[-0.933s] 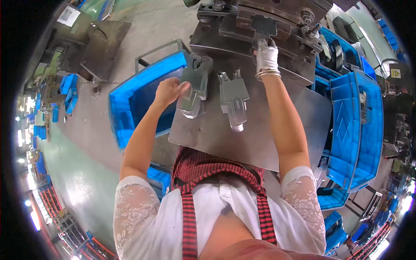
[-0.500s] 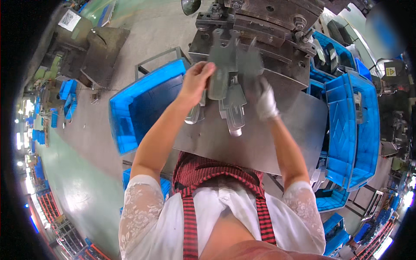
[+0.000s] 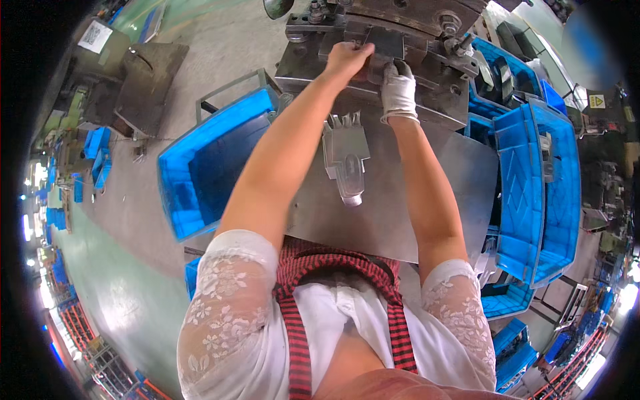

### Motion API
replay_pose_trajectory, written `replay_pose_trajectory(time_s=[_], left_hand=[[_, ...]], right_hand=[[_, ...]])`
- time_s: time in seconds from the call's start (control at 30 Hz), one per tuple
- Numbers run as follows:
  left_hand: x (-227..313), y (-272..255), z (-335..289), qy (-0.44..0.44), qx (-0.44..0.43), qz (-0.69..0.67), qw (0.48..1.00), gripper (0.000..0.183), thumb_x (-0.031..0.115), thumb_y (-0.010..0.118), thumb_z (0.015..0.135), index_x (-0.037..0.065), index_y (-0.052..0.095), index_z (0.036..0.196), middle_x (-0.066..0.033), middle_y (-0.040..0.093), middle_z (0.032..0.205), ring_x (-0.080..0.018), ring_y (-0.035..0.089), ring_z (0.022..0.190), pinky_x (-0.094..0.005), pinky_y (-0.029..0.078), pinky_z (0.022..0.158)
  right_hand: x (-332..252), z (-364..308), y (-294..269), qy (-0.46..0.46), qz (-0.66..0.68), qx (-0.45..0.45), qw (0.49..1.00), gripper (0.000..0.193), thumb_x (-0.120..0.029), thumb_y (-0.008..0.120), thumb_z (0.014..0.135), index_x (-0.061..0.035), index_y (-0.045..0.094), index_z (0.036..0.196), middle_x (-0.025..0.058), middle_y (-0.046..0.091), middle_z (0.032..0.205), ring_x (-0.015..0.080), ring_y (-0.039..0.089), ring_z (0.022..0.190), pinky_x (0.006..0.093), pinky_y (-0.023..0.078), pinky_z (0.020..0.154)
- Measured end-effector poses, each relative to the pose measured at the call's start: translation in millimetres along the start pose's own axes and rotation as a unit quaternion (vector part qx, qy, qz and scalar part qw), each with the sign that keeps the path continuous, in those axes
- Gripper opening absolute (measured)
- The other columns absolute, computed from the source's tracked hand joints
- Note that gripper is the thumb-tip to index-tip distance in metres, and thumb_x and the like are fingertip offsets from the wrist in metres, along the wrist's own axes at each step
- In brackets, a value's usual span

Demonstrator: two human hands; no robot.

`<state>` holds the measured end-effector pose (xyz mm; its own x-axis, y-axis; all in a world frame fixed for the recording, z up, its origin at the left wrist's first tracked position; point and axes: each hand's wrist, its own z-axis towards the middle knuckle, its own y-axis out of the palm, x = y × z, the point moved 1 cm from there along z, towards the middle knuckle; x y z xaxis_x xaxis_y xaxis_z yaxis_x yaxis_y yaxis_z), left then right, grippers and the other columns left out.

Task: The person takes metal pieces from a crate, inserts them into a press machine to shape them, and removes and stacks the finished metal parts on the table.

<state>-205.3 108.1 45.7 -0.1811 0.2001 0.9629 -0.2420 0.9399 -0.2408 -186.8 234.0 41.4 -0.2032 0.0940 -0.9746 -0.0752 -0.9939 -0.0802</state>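
Observation:
My bare left hand [image 3: 348, 61] reaches forward to the press die [image 3: 433, 90], its fingers closed at the left edge of a flat dark metal plate [image 3: 387, 44]. My right hand [image 3: 398, 92], in a white glove, grips the near right edge of the same plate. The plate lies level at the die, and its near part is partly covered by my fingers. Behind my hands on the metal table [image 3: 393, 227] rests a small stack of shaped sheet-metal pieces [image 3: 348, 143], with prongs at the far end and a rounded tongue toward me.
A blue bin [image 3: 177, 180] stands left of the table, and stacked blue bins [image 3: 523, 193] holding metal parts stand at the right. The bolted upper part of the press [image 3: 417, 17] rises just beyond my hands. A dark steel machine [image 3: 143, 87] is farther off at the left.
Both hands have moved forward from above the table to the die. The plate my left hand held over the stack is gone from there, and the stack is now uncovered.

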Motion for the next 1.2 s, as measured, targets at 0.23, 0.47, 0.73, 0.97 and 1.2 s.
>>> replay_pose_trajectory(time_s=[0.23,0.47,0.73,0.97,1.2], left_hand=[[-71.9,-137.5,-118.6,0.092,0.041,0.494,0.864,0.051,0.047,0.059,0.07,0.0,0.053,0.088,-0.0131,0.056,0.073,-0.0227,0.055,0.069,-0.0315,0.043,0.064],[-85.7,-150.9,-151.9,-0.002,0.005,0.256,0.967,0.031,0.032,0.058,0.076,0.001,0.056,0.074,-0.0052,0.053,0.058,-0.0121,0.051,0.054,-0.0248,0.04,0.049],[-15.5,-110.3,-145.0,-0.091,-0.004,-0.211,0.973,0.024,0.024,0.058,0.078,0.002,0.052,0.085,-0.0016,0.053,0.069,-0.0077,0.049,0.052,-0.0228,0.04,0.046],[4.5,-34.8,-93.3,-0.06,-0.066,-0.269,0.959,0.016,0.022,0.056,0.079,0.006,0.053,0.082,0.0018,0.051,0.064,-0.0068,0.046,0.051,-0.021,0.037,0.045],[-5.7,-82.3,-101.4,-0.016,0.04,-0.282,0.959,0.018,0.021,0.058,0.078,0.004,0.052,0.081,-0.0008,0.053,0.061,-0.0077,0.049,0.049,-0.0217,0.041,0.043]], right_hand=[[-3.8,4.8,-2.8,-0.009,-0.044,0.001,0.999,0.02,-0.013,0.047,0.078,0.0013,0.055,0.09,0.0115,0.06,0.078,0.0199,0.054,0.068,0.0294,0.042,0.064],[35.3,17.6,-12.7,-0.022,-0.003,-0.013,1.0,0.017,-0.013,0.049,0.08,0.0009,0.052,0.089,0.0134,0.059,0.078,0.0227,0.054,0.068,0.0295,0.043,0.064],[47.7,-126.7,-66.1,0.037,-0.047,-0.142,0.988,0.017,-0.005,0.051,0.075,-0.0014,0.052,0.092,0.0177,0.058,0.082,0.0299,0.057,0.074,0.0357,0.046,0.063],[-6.8,-115.8,-53.8,-0.01,-0.329,-0.138,0.934,0.026,-0.029,0.056,0.071,-0.0067,0.054,0.083,0.0152,0.059,0.073,0.0334,0.056,0.07,0.0416,0.045,0.061],[10.4,-114.4,-29.7,-0.075,-0.237,-0.182,0.951,0.026,-0.029,0.055,0.073,-0.0069,0.052,0.086,0.017,0.057,0.078,0.0351,0.055,0.07,0.0414,0.044,0.06]])
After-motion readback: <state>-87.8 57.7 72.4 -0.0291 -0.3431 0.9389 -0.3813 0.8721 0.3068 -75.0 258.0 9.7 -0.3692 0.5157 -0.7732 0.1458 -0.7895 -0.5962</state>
